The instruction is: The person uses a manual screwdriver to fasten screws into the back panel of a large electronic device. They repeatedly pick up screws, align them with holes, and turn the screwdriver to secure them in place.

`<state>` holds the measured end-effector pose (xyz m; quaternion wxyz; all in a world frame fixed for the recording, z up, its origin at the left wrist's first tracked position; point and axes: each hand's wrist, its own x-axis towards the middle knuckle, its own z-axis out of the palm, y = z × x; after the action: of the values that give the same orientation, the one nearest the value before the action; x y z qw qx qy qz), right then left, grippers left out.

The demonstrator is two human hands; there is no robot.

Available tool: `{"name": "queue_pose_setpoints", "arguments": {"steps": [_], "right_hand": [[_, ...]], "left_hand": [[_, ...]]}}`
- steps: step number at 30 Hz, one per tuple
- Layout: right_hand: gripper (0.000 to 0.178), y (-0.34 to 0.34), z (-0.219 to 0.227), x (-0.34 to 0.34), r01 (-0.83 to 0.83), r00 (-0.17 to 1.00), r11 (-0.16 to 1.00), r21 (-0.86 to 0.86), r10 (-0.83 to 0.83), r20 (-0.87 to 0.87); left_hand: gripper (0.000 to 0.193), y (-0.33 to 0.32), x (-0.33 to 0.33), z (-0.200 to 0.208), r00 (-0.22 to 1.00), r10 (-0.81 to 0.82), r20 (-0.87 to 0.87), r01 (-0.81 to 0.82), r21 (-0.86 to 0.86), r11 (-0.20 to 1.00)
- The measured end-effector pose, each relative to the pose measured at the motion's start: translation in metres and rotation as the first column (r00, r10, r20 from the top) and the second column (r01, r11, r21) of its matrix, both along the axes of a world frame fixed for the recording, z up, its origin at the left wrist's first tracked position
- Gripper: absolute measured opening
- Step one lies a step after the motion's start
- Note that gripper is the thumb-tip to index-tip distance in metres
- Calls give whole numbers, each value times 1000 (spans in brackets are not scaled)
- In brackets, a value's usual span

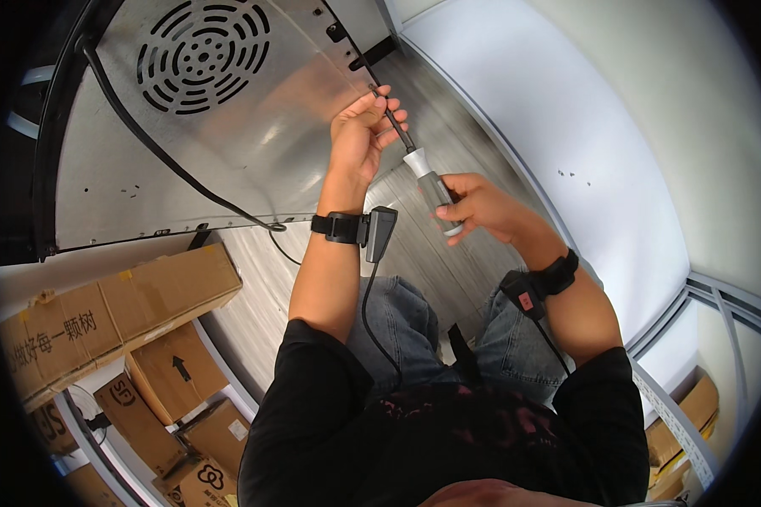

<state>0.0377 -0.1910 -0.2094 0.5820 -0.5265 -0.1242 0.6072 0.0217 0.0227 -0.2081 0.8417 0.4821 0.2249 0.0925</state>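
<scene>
A screwdriver (435, 198) with a grey handle and white collar slants up and left toward the edge of a metal appliance panel (254, 160). Wrapped about its handle are the fingers of my right hand (482, 207). Closer to the tip, my left hand (365, 135) pinches the dark shaft between thumb and fingers, beside the panel's right edge. The fingers cover the tip, so what it touches is hidden. Round vent slots (203, 57) pierce the panel.
A black power cable (144, 139) hangs across the panel. Cardboard boxes (135, 300) are stacked at lower left, some on a shelf. On the right stands a white panel (583, 152) with a metal frame. My wrists carry strapped black devices with trailing wires.
</scene>
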Motion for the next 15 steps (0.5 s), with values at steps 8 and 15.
{"name": "queue_pose_setpoints", "arguments": {"steps": [8,15], "right_hand": [[43,1,5,-1,18,996,995,101,-9,-91],[51,11,3,-10,43,969,995,-90,-19,246]], "left_hand": [[22,-2,0,3,1000,4,-13,-4,-8,1000],[21,0,0,0,996,7,-85,0,87,996]]}}
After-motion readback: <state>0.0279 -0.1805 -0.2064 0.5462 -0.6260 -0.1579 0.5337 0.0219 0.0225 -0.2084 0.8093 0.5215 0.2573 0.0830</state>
